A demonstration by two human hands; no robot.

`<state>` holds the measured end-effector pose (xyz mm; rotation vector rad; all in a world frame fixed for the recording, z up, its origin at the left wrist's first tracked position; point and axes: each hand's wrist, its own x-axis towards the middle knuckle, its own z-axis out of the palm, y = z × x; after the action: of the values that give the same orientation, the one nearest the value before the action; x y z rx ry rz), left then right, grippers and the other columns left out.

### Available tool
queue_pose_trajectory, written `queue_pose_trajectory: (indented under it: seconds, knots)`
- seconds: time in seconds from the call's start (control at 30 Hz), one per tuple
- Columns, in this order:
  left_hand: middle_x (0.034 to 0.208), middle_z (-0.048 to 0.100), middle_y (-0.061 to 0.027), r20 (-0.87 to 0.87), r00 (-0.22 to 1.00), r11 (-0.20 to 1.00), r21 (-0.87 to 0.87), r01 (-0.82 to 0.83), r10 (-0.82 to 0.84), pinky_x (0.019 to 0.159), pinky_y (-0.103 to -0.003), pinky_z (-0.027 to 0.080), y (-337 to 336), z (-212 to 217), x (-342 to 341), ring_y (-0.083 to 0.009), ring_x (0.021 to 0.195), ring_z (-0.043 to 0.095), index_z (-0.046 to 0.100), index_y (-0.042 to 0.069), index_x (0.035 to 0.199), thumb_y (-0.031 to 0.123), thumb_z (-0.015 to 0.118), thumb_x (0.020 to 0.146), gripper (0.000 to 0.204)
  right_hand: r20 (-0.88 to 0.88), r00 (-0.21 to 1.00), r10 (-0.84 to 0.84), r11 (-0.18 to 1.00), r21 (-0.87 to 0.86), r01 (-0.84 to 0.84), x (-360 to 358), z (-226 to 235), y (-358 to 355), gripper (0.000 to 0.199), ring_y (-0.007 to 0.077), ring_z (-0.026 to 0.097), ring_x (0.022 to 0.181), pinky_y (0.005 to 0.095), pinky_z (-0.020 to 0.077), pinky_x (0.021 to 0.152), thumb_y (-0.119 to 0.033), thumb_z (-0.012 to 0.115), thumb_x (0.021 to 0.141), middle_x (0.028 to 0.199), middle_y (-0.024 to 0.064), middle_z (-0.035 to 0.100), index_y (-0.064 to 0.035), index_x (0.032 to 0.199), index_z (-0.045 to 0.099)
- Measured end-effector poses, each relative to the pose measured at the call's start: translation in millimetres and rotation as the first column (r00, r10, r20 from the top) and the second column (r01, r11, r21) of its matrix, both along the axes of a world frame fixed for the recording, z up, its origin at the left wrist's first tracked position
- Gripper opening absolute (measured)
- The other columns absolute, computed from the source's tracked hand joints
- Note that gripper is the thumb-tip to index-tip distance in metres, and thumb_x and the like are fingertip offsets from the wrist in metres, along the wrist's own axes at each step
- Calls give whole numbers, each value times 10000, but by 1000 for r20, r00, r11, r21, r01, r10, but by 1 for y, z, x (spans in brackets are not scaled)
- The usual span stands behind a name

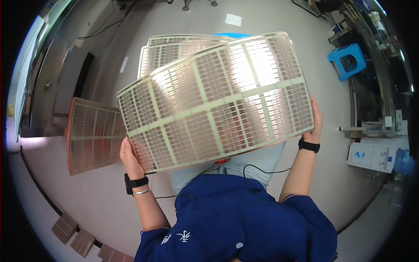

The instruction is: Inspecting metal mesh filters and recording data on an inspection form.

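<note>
Panel (214, 105): flat, rectangular, lattice of fine coppery strips
Bars (174, 117): pale green, one lengthwise, several crossing it
Sheen: bright glare on right half
Pose: slanted, right end higher in view
Place: between left hand (131, 158) and right hand (316, 122)

To my right I record a blue plastic stool (355, 50) on the pale, glossy floor (283, 17) and, further back, a white water dispenser (374, 160) beside a blue water bottle (402, 161). Behind my left side I note a brown gridded block (65, 227); ahead, caster-footed legs (186, 8), partly out of view.
</note>
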<state>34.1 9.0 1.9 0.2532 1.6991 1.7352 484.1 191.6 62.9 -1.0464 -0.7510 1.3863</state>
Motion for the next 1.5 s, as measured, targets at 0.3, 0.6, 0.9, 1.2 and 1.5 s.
queue_pose_trajectory:
  seconds: [0.3, 0.6, 0.9, 1.2, 1.5]
  knots:
    - [989, 604, -38, -49, 990, 991, -10, 130, -131, 734, -267, 468, -6, -19, -13, -118, 881, 578, 547, 7, 1080, 262, 428, 957, 307, 109, 994, -20, 999, 32, 16, -7, 14, -5, 364, 178, 617, 926, 265, 505, 796, -190, 466, 924, 1071, 159, 607, 84, 1159, 517]
    - [709, 513, 26, -62, 997, 993, -109, -50, 43, 555, -228, 403, 12, -8, 4, -73, 619, 489, 532, 67, 884, 372, 440, 943, 324, 140, 990, 14, 999, 48, -21, -8, 25, -8, 382, 153, 620, 889, 242, 498, 768, -218, 496, 915, 1045, 144, 621, 80, 1151, 527]
    - [850, 543, -16, 34, 991, 985, -114, 131, -128, 684, -293, 450, -3, -21, -18, -124, 761, 529, 551, 25, 949, 420, 435, 933, 412, 143, 980, 136, 984, 93, -150, 0, 30, -14, 379, 150, 605, 923, 256, 487, 795, -180, 523, 902, 1054, 136, 617, 80, 1178, 503]
    - [800, 553, -8, 3, 999, 999, -19, 41, -41, 588, -243, 434, 3, -11, -13, -97, 679, 523, 546, 28, 934, 366, 416, 952, 362, 202, 958, 202, 972, 75, -221, 14, 21, -15, 308, 114, 597, 849, 231, 473, 758, -155, 521, 900, 971, 82, 630, 49, 1130, 547]
    - [852, 570, 10, -50, 997, 981, 187, 60, -51, 651, -233, 434, 1, 1, -18, -85, 740, 527, 552, 39, 980, 301, 425, 958, 292, 272, 940, 207, 961, 125, -248, 27, 10, -12, 296, 89, 565, 853, 220, 448, 758, -195, 528, 911, 963, 42, 609, 25, 1109, 518]
